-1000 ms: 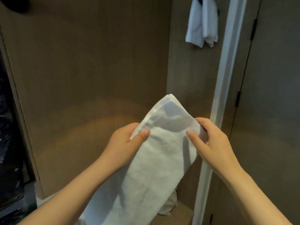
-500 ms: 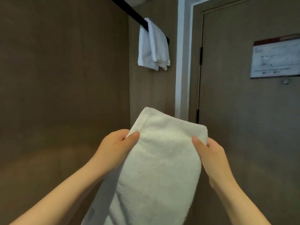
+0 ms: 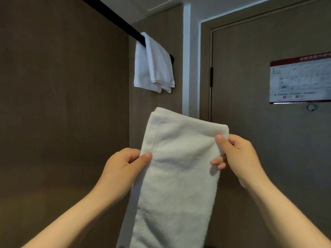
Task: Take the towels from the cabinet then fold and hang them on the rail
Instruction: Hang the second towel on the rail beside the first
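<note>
Folded white towel [image 3: 179, 167] held up below the rail [image 3: 116, 20], pinched at both upper edges by left hand [image 3: 123, 169] and right hand [image 3: 238, 158]. Likely soft, light, floppy; best gripped near top corners.

Folded white towel [image 3: 176, 176] pinched by both side edges, hanging down; second towel [image 3: 154, 65] draped over black rail [image 3: 116, 20].

Dim brown wood-grain walls [image 3: 62, 104], a white corner strip [image 3: 186, 59], a dark door [image 3: 250, 122] with a framed notice [image 3: 300, 79].

On black rail [image 3: 114, 18]: one folded white towel [image 3: 157, 67], draped over.
</note>
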A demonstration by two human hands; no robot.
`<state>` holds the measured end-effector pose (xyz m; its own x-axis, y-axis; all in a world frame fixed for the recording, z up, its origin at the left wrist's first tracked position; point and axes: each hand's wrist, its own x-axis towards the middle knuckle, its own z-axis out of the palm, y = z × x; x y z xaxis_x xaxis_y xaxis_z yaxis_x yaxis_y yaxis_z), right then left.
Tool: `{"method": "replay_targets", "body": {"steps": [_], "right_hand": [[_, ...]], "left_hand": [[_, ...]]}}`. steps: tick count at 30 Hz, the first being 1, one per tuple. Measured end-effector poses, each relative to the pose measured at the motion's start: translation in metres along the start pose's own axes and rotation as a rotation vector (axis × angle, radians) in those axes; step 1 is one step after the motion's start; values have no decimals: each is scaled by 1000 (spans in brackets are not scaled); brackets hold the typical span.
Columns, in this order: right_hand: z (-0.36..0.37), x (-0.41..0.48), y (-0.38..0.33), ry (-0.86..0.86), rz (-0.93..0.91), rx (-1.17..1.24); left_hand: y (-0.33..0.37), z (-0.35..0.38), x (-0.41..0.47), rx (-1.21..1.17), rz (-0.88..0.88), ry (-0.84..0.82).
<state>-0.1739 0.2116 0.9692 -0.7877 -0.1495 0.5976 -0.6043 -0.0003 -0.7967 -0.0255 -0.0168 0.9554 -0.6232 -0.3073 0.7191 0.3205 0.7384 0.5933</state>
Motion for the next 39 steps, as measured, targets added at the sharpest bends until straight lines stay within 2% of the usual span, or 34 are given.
{"method": "replay_targets", "body": {"steps": [9,15,18,24,30,34,39], "right_hand": [[58,81,-12,63,-68,374],[98,123,-22,-136,-245,522],[112,141,-20,-236,-301,519],[140,179,-10,-317,-424,463],[166,218,-15,-450,-629,489],[181,237,-21,-493,-810,400],[196,248,-26,-473,-981,341]], "left_hand": [[-36,-11,74,-139,22,107],[-56,-33,117,-122,109,213],[-63,-39,135,-86,146,280],[-68,-49,156,61,184,424],[-44,-56,163,160,233,584],[-22,-56,164,321,277,702],[-1,-54,164,402,319,850]]}}
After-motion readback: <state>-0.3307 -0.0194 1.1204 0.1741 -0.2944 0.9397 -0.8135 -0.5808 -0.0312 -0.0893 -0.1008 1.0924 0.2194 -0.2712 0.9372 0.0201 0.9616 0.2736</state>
